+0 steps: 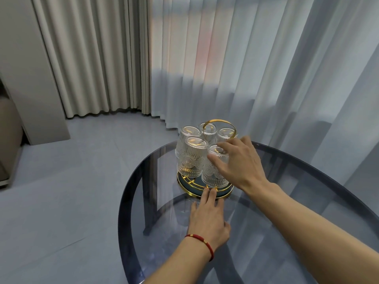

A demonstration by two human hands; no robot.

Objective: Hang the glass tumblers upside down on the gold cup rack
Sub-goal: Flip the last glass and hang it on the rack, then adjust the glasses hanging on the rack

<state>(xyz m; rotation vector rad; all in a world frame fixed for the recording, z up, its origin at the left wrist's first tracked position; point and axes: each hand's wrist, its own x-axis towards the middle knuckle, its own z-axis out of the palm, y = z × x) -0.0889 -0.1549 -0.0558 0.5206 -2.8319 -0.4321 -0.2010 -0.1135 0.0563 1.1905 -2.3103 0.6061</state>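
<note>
The gold cup rack (pixel 219 125) with a loop handle and a round dark base rimmed in gold (pixel 185 184) stands on the glass table. Several ribbed glass tumblers hang on it upside down, one at the front left (pixel 190 160). My right hand (pixel 238 160) wraps around the front right tumbler (pixel 213 175), fingers on its upturned bottom and side. My left hand (pixel 207 220), with a red cord at the wrist, lies flat on the table, fingertips touching the front rim of the base.
The round smoked-glass table (pixel 287 201) has dark legs showing through its top. Sheer pale curtains hang close behind the rack, beige curtains to the left. Grey tiled floor spreads to the left.
</note>
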